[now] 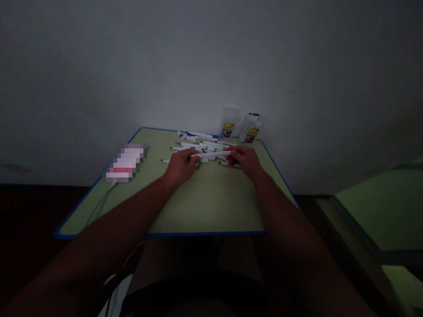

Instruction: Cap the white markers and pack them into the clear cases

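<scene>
A white marker (214, 154) lies crosswise between my two hands, just above the table. My left hand (181, 166) is closed on its left end, thumb and fingers pinching it. At the other end, my right hand (243, 159) pinches the marker as well. Behind and beneath it spreads a loose pile of white markers (190, 145), some with caps off and dark tips showing. One uncapped marker (165, 161) pokes out left of my left hand. Part of the pile is hidden by my hands.
Against the wall stand a clear plastic case (230, 119) and a second case (250, 128) holding several markers upright. A pixelated phone-like device (125, 163) with a cable (99, 204) lies at the left. The light green table (211, 207) has a blue edge.
</scene>
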`<state>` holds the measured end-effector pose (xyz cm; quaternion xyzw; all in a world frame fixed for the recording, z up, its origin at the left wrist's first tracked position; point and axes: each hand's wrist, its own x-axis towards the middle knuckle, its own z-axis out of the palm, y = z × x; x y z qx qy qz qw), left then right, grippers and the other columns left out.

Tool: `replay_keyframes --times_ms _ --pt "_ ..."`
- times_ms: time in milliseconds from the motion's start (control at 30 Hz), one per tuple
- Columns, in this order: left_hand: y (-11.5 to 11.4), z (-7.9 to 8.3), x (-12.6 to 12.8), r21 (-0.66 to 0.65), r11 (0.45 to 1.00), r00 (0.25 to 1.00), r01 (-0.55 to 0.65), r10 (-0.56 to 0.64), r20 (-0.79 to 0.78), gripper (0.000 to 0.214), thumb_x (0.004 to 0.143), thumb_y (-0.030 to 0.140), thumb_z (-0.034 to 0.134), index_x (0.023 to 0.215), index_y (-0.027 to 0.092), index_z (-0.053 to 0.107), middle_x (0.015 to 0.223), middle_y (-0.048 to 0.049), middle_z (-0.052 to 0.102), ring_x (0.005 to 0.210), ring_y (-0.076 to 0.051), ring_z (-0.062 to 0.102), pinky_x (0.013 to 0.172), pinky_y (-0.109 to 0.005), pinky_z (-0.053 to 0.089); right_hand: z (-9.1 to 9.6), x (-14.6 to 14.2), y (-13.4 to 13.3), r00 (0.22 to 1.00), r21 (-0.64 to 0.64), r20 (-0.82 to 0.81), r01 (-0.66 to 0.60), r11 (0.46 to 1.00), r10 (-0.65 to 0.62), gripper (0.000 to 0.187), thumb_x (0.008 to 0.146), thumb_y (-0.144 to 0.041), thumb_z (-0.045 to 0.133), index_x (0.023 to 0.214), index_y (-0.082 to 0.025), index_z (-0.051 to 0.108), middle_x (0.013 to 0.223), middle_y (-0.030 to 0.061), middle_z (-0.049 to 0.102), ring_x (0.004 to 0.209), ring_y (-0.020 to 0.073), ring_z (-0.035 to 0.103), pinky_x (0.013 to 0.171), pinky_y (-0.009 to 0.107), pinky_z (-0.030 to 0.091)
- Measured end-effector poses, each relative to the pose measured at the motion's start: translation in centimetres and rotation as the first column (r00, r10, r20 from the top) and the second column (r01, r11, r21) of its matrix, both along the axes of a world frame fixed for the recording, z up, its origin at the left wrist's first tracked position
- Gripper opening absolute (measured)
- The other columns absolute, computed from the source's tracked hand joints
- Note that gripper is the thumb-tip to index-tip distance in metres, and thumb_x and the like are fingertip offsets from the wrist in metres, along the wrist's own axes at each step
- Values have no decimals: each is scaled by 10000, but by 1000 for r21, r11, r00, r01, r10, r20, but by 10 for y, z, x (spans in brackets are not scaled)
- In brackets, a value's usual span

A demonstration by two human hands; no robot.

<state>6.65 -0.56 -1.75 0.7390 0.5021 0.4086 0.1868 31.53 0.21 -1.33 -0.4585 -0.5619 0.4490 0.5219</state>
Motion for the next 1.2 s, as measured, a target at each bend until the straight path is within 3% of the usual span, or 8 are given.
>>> replay_keyframes --times_ms 333,667,1067,1200 --pt "5 -6 0 -39 999 999 -10 12 34 349 847 308 596 1124 153 742 825 -56 733 673 -165 607 686 -321 491 -6 3 5 996 3 -87 -17 1000 18 415 609 -329 842 957 -177 676 722 16 726 552 135 655 528 266 555" --pt "15 -14 -5 3 999 998 -52 52 31 262 795 262 642 1023 173 737 876 -50 718 736 -176 613 734 -339 500 -7 -1 5 995 82 -50 -85 993 90 354 613 -282 841 900 -200 651 682 -29 695 570 123 646 532 248 553" --pt "11 -10 -3 16 999 998 -50 49 47 227 795 198 649 1013 189 710 834 -36 699 707 -162 620 736 -344 524 -3 0 5 993 66 -120 18 998 -10 340 602 -312 840 873 -204 665 652 -40 670 518 109 610 492 243 533" --pt "11 -10 -5 28 999 999 -40 40 -1 299 801 205 638 1092 179 701 911 -54 718 744 -169 639 770 -345 533 0 5 6 977 52 -196 98 994 -86 353 603 -342 831 873 -201 654 665 -26 684 518 117 609 489 254 533"
